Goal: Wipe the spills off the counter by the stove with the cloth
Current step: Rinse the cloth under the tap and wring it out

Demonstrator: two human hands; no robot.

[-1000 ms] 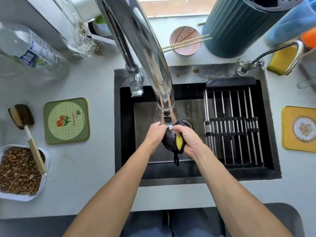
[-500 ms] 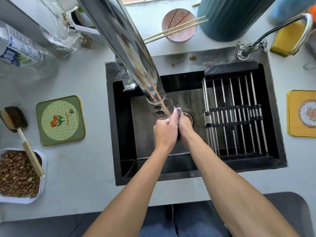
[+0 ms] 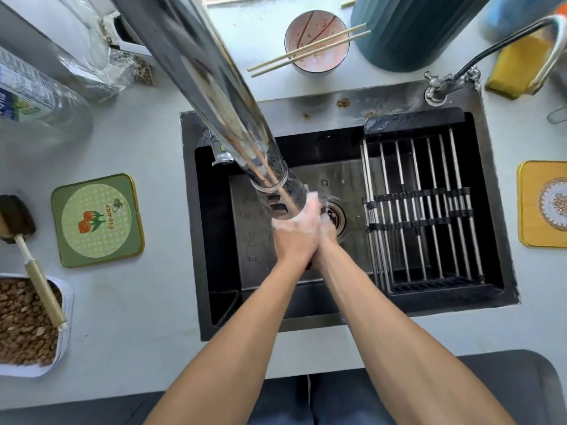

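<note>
My left hand (image 3: pixel 293 240) and my right hand (image 3: pixel 327 230) are pressed together over the black sink (image 3: pixel 190 216), right under the outlet of the big chrome faucet (image 3: pixel 214 87). Water runs over the fingers and blurs them. The dark cloth with a yellow patch is squeezed between the palms and almost wholly hidden; only a dark scrap (image 3: pixel 308 265) shows between the wrists. The drain (image 3: pixel 337 219) lies just right of the hands. The grey counter (image 3: pixel 153 302) surrounds the sink.
A metal rack (image 3: pixel 429 210) fills the sink's right half. Left of the sink are a green coaster (image 3: pixel 96 220), a brush (image 3: pixel 18 222) and a tray of brown pellets (image 3: pixel 27 323). Behind stand a bowl with chopsticks (image 3: pixel 316 41), a teal container (image 3: pixel 414 32) and a small tap (image 3: pixel 445 84).
The hands have closed tighter around the cloth, which was visible a second ago and is now hidden. They moved up under the faucet outlet, and water now runs over them.
</note>
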